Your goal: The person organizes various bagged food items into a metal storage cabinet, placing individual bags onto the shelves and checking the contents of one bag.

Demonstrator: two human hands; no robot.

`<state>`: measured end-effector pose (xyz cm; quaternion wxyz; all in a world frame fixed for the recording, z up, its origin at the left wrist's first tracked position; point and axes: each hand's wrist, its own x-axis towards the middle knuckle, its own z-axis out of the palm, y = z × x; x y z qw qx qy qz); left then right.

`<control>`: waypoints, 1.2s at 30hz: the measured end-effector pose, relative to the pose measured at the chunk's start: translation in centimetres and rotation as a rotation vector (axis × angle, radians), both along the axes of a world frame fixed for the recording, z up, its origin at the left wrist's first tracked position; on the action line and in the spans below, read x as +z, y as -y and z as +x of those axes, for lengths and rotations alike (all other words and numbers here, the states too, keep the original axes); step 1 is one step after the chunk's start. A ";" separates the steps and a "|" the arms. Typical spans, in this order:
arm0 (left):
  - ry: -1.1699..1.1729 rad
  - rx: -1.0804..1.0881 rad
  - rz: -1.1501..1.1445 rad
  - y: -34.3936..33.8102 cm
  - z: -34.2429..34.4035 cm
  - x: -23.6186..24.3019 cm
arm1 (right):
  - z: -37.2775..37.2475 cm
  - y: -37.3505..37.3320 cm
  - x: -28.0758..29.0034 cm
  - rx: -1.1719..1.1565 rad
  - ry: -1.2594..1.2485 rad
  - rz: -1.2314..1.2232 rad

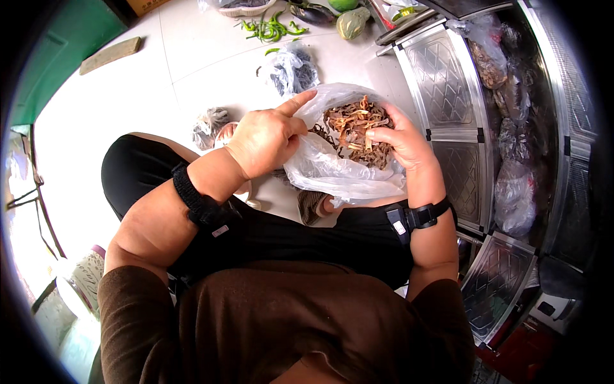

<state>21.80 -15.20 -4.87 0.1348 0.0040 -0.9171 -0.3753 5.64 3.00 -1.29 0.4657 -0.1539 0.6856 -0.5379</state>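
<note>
In front of my knees, a clear plastic bag (339, 181) gapes with its mouth turned up. Dried brown strips (358, 128), curled and wrinkled, fill its right half; they look like dried vegetable or mushroom, but I cannot tell which. My right hand (408, 139) is closed on a bunch of these strips at the bag's right side, thumb pressed on top. At the left rim, my left hand (267, 137) has its index finger stretched out and the other fingers curled against the plastic. The fingertips of that hand are partly hidden.
Beyond the bag lie a knotted plastic bag (291, 69), green chili peppers (272, 29), an eggplant (311, 13) and a pale green gourd (352, 24). A small dark bag (210, 125) rests near my left knee. Metal cabinet doors (441, 77) stand close on the right, beside shelves of bagged goods (513, 195).
</note>
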 end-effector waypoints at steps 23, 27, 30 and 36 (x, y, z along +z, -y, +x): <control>0.012 -0.042 -0.020 0.3 0.1 0.2 | 0.2 -0.4 0.0 0.214 -0.682 0.258; 0.023 -0.049 -0.034 0.4 0.1 0.1 | 0.1 -0.5 0.2 0.222 -0.643 0.128; 0.062 -0.038 -0.049 0.4 0.1 0.0 | -1.0 -1.3 -0.8 0.207 -0.788 0.101; 0.201 0.083 -0.039 0.4 0.2 -0.1 | -0.6 -0.9 -0.7 0.160 -0.868 0.192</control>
